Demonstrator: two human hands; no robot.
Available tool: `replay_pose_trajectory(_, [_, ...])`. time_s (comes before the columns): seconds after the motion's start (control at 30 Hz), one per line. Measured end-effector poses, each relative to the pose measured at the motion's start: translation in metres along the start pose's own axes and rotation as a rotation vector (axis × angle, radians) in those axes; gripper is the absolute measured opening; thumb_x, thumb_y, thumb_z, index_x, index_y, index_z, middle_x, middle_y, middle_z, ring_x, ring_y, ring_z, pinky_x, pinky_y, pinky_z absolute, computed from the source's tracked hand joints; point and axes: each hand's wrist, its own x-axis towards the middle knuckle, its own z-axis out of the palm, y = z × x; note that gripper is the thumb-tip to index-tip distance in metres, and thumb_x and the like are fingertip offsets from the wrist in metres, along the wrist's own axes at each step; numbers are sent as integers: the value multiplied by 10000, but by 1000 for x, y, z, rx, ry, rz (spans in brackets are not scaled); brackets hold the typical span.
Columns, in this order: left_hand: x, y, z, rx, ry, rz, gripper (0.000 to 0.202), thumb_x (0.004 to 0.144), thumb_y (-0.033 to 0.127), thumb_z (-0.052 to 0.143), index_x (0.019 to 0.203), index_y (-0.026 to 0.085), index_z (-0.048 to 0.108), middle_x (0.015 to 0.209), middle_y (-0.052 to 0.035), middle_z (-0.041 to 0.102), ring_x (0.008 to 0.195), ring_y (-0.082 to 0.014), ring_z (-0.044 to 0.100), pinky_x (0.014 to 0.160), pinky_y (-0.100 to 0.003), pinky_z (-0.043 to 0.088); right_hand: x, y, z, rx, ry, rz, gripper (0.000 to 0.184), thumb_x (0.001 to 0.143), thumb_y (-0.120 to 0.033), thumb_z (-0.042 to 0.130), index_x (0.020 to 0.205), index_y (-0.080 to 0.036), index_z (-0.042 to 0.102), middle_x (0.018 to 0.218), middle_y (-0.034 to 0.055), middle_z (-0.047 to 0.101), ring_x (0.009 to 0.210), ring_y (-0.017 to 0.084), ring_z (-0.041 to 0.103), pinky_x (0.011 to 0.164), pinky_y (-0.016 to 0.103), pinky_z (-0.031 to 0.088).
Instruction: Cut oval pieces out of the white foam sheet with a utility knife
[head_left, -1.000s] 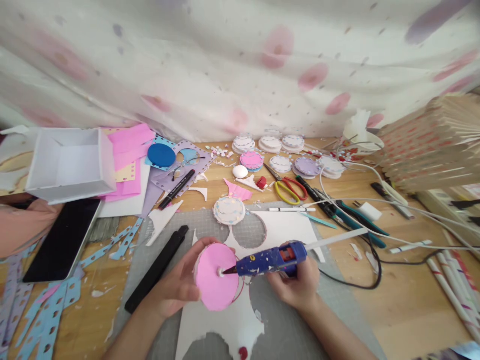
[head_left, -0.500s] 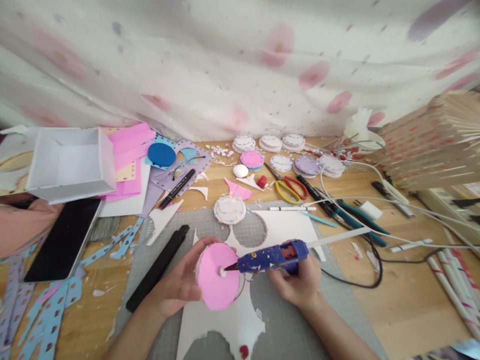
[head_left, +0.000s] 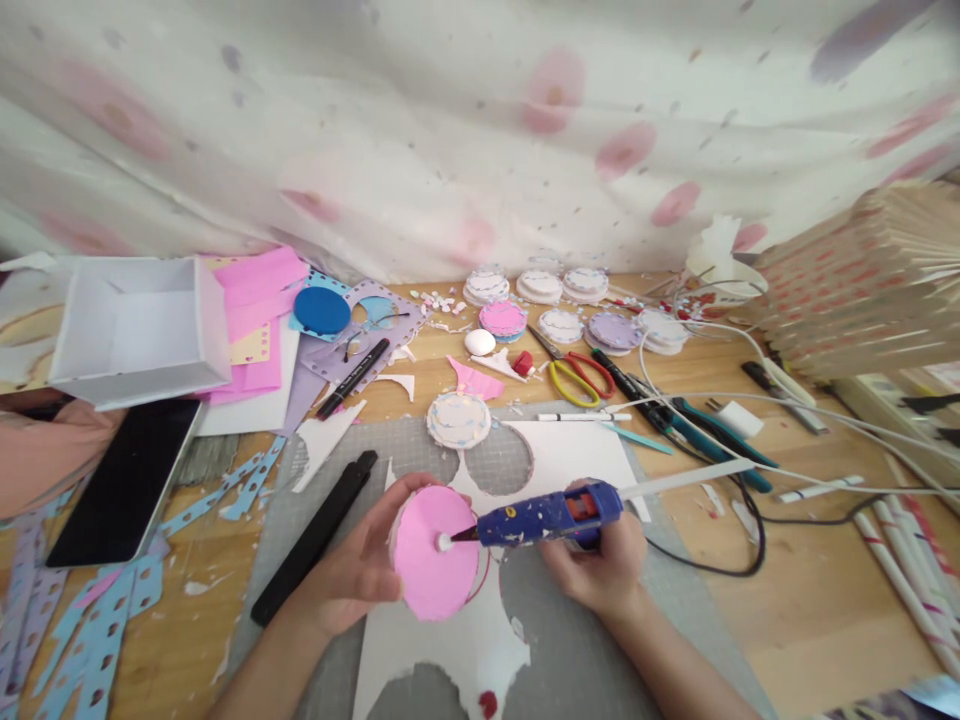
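My left hand [head_left: 356, 570] grips a pink paper disc [head_left: 431, 580] by its left edge, holding it tilted up above the cutting mat. In my right hand [head_left: 600, 560] is a blue glue gun [head_left: 525, 517], its dark nozzle pointing left at a small white blob of glue [head_left: 444, 543] at the disc's middle. A white glue stick [head_left: 690, 478] juts out of the gun's back end. Beneath the hands lies a white sheet [head_left: 450, 650] with round holes cut in it. Just beyond the pink disc rests a decorated white disc [head_left: 459, 420].
A grey cutting mat [head_left: 300, 660] covers the middle. Scissors [head_left: 574, 380], pliers [head_left: 712, 440] and white cables lie at right. A black cutter [head_left: 315, 540], a phone [head_left: 124, 485] and a white box [head_left: 142, 330] are at left. Several decorated discs [head_left: 540, 287] stand along the back.
The glue gun has shifted very slightly to the right, with the glue stick behind it. The pink disc and my left hand are nearly still.
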Motion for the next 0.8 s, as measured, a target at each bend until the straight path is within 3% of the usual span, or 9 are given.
replay_pose_trajectory(0.33, [2, -2, -2, 6, -5, -14, 861, 562, 308, 856, 1336, 263, 481, 1318, -129, 587, 1163, -339, 564, 897, -372, 442, 0, -1, -1, -20, 7, -35, 202, 762, -268, 618, 934, -185, 551, 544, -34, 560, 402, 143, 547, 418, 248, 454])
replay_pose_trajectory(0.53, [1, -1, -1, -5, 15, -4, 836, 554, 289, 854, 1316, 272, 512, 1299, -93, 606, 1147, -308, 572, 852, -319, 453, 2, -1, -1, -17, 3, -41, 184, 758, -267, 620, 903, -191, 539, 538, -33, 556, 393, 149, 548, 407, 249, 457])
replay_pose_trajectory(0.8, [1, 0, 0, -9, 17, -10, 831, 554, 284, 855, 1313, 269, 519, 1295, -99, 611, 1138, -306, 579, 859, -327, 460, 2, -4, -1, -24, 3, -24, 158, 768, -273, 621, 884, -197, 547, 535, -31, 568, 392, 144, 542, 404, 246, 444])
